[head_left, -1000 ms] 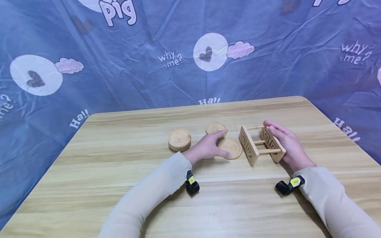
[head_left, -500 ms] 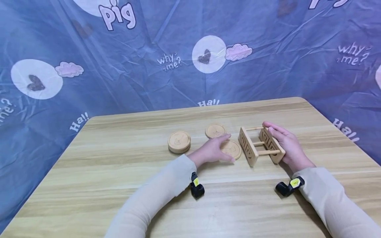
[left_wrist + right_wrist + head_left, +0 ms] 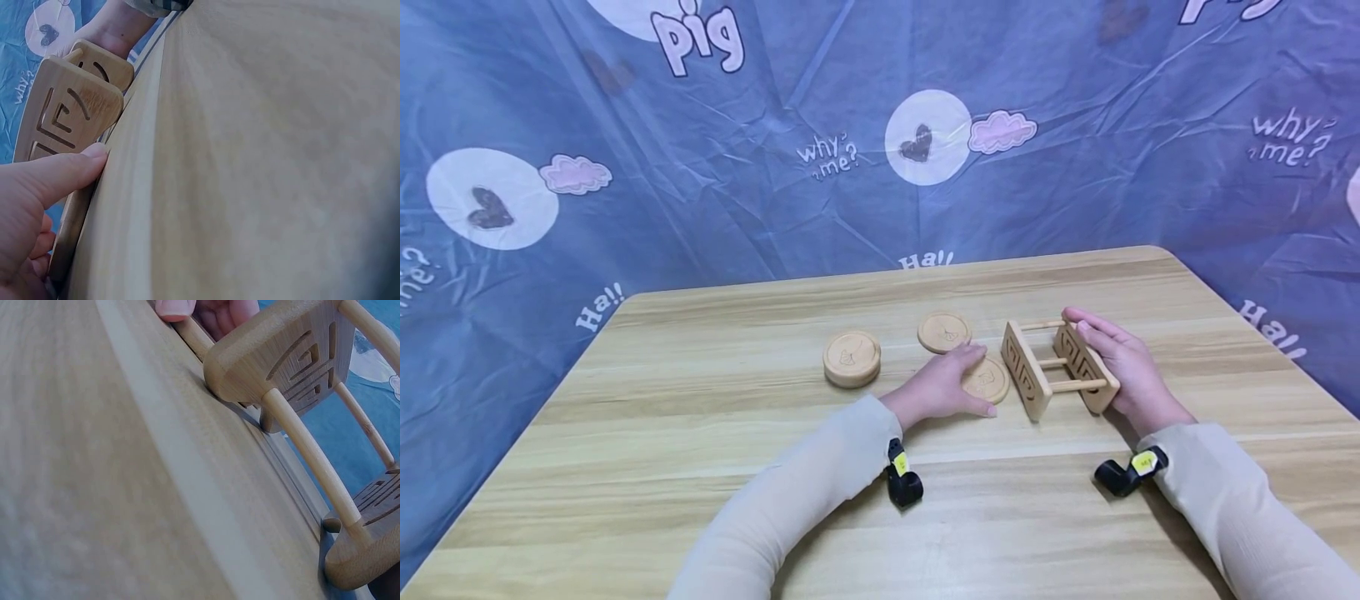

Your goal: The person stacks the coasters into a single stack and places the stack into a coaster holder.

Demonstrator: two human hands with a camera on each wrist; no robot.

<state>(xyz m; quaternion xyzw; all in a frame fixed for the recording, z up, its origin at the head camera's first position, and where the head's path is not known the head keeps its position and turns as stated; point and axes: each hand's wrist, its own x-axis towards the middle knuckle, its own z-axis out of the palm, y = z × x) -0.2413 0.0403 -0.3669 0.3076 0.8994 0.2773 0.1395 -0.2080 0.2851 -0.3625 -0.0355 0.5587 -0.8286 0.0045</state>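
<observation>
Near disc [image 3: 988, 380] is a round, pale wooden piece w/ a raised rim & a line drawing cut into its face, lying flat on the table [image 3: 985, 525] b/w the L hand [image 3: 936, 387] and the rack [image 3: 1028, 373]. L thumb's on the front side, fingers round the back, palm covering part of it; can't tell tbh if they're actually pinching it, view's poor there.

Rack's left panel stands right beside the disc. R hand [image 3: 1135, 371] is gripping the other panel. Far disc [image 3: 945, 332] sits flat just behind the L hand, & a stack [image 3: 852, 358] of similar discs is off to its left. Blue printed cloth [image 3: 715, 183] in the bg.

Container-wise: rack = 2 end panels w/ angular cutouts joined by rods, tabletop showing thru b/w them.
</observation>
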